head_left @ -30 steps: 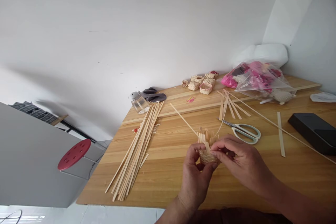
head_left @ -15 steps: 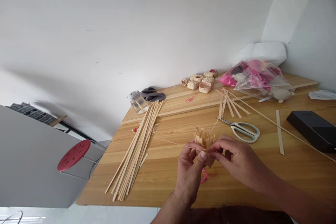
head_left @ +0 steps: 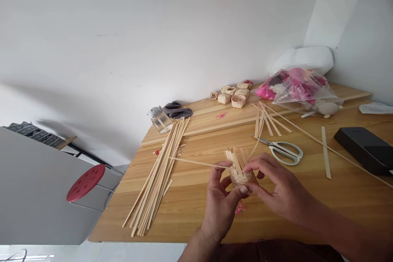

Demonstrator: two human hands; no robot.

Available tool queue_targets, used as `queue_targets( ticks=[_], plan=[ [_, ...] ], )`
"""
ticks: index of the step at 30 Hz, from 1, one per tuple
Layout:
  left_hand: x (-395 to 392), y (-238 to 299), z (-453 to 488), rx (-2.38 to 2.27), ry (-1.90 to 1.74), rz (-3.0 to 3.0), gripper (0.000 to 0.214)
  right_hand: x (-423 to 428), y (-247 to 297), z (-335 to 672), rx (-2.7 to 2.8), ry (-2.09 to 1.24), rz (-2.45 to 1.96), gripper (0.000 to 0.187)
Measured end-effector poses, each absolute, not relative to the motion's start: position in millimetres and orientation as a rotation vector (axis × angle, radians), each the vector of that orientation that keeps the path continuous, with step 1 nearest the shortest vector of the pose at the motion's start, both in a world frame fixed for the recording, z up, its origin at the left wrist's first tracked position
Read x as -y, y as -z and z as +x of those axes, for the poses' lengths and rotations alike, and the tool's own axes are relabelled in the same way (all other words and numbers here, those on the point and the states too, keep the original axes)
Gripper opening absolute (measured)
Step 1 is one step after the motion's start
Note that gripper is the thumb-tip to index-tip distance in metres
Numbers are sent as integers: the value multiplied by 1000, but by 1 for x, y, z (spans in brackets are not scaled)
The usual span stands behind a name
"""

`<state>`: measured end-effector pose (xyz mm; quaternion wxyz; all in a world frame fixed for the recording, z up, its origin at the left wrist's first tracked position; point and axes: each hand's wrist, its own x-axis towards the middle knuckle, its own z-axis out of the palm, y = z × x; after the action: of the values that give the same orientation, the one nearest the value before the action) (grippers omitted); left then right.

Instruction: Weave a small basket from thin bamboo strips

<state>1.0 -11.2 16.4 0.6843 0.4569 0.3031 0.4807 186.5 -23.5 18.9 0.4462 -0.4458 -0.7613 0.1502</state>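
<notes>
A small half-woven bamboo basket (head_left: pixel 238 172), with upright strips sticking out of its top, is held above the wooden table (head_left: pixel 196 196). My left hand (head_left: pixel 219 208) grips it from below and the left, fingers curled round its side. From the right, my right hand (head_left: pixel 278 190) pinches the basket's rim. A thin bamboo strip (head_left: pixel 196 163) runs out to the left from the basket, level with the table. A small pink scrap (head_left: pixel 240 208) lies under my hands.
A bundle of long bamboo strips (head_left: pixel 159 172) lies to the left. White-handled scissors (head_left: pixel 284 151) and loose strips (head_left: pixel 267 120) are behind my hands. Finished small baskets (head_left: pixel 235 96), a plastic bag of pink items (head_left: pixel 294 88), a glass jar (head_left: pixel 159 120) and a black box (head_left: pixel 364 149) ring the table. Red stool (head_left: pixel 86 182) at left.
The basket has been turned and lowered slightly in my hands. The long thin strip has swung from pointing up-left to lying out flat to the left.
</notes>
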Motion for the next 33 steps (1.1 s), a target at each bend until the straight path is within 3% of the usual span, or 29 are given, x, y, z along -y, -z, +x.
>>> queue_targets(
  ticks=[4,8,13,23,25,29,33],
  plan=[
    [12,-19,0,-654,-1041,1049,47,31,-29,193,1937,-484,-1128,29],
    [13,-18,0,-734,-1027,1026,44,36,-31,196,1985,-528,-1201,57],
    [14,-18,0,-852,-982,1017,45,34,-24,194,1923,-499,-1213,46],
    [14,-22,3,-899,-1009,1067,34,36,-18,187,1942,-376,-1164,45],
    [14,-23,3,-929,-1009,1070,38,35,-15,186,1920,-373,-1156,45],
    [12,-25,2,-896,-1090,1102,66,30,-12,190,1848,-421,-1114,43],
    [9,-24,-1,-850,-1070,1181,53,25,-13,198,1794,-575,-1075,40]
  ],
)
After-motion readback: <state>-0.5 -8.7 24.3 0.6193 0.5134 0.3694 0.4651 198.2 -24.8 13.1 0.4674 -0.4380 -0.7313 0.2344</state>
